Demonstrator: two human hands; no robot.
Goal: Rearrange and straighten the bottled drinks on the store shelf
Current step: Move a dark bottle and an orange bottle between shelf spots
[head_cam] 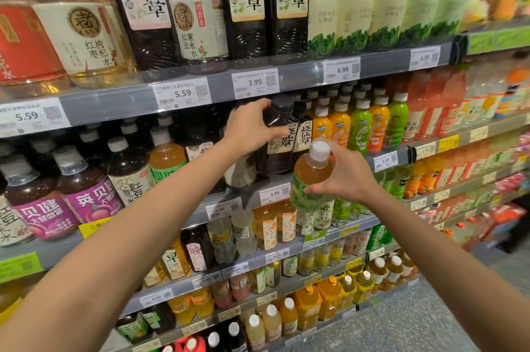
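Note:
My left hand (250,130) grips a dark bottle with a black cap and a cream label (280,133) on the second shelf, fingers curled round its shoulder. My right hand (345,172) holds an amber drink bottle with a white cap and green label (311,174) in front of the shelf edge, tilted slightly left. A second dark bottle (301,133) stands just right of the gripped one. A matching amber bottle with a green label (165,155) stands further left on the same shelf.
The second shelf (249,194) carries brown and purple-labelled bottles at the left (86,188) and orange and green bottles at the right (358,128). The shelf above (301,73) holds tall dark and pale bottles. Lower shelves are packed with small bottles. Grey floor at bottom right (415,323).

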